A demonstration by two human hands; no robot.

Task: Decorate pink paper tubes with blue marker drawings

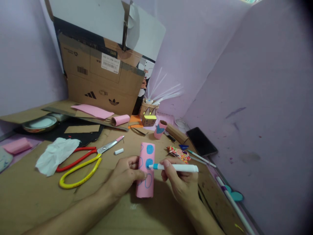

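A pink cardboard tube (145, 191) stands in the middle of the cardboard work surface, its near side facing me. Blue ovals run along it: two at the top right are coloured in, while others are bare outlines. My left hand (127, 174) grips the tube from the left, thumb across its front. Pinched in my right hand (181, 179) is a white marker (184, 168) with a blue end, its tip touching the second filled oval. A white marker cap (119, 151) lies left of the tube.
Scissors (99, 151) with red and yellow handles and crumpled tissue (56, 155) lie left. Behind are a pink roll (121, 120), a decorated tube (160, 130) and a large cardboard box (97, 81). A phone (201, 141) lies right, near the purple wall.
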